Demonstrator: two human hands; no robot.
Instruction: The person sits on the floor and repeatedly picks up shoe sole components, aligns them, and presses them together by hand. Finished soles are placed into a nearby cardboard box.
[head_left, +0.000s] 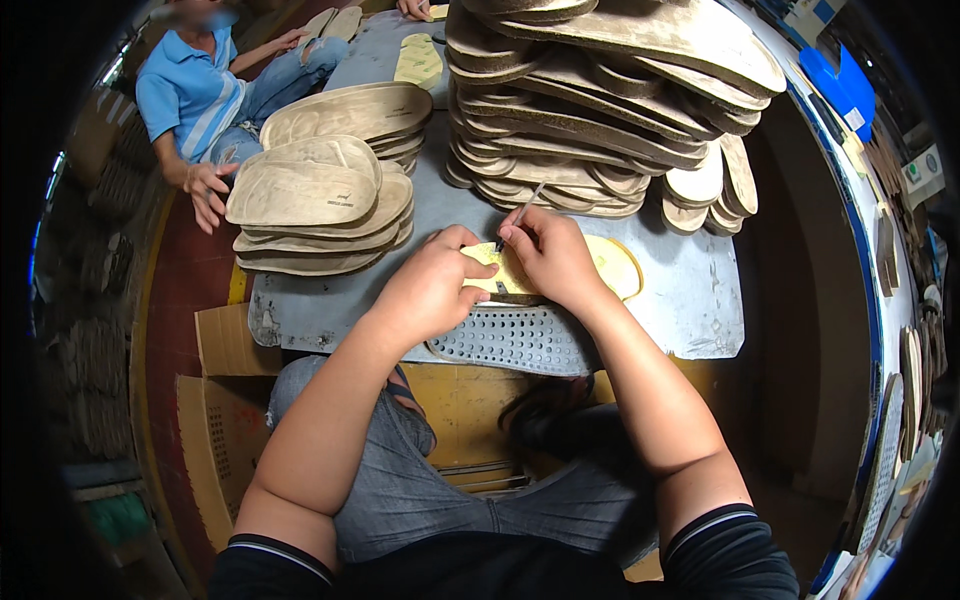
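A pale yellow sole-shaped piece [616, 264], dark along its near edge, lies in front of me on the grey table [690, 300]. My left hand [432, 282] grips its left end, thumb and forefinger closed on the edge. In a pinch, my right hand [552, 254] holds a thin pen-like tool [528, 204]. Its dark tip is at the yellow surface, near a small dark mark; whether it touches I cannot tell. Nearer to me, a grey perforated sole-shaped sheet [515, 338] lies at the table's front edge, partly beneath the yellow piece.
Tall stacked brown footbeds [600, 110] rise behind my hands, with a lower stack [310, 205] to the left. Smaller pieces [700, 190] sit at right. Another yellow sole shape [418, 62] lies farther back. A person in a blue shirt [190, 90] sits at far left, one hand near the footbeds.
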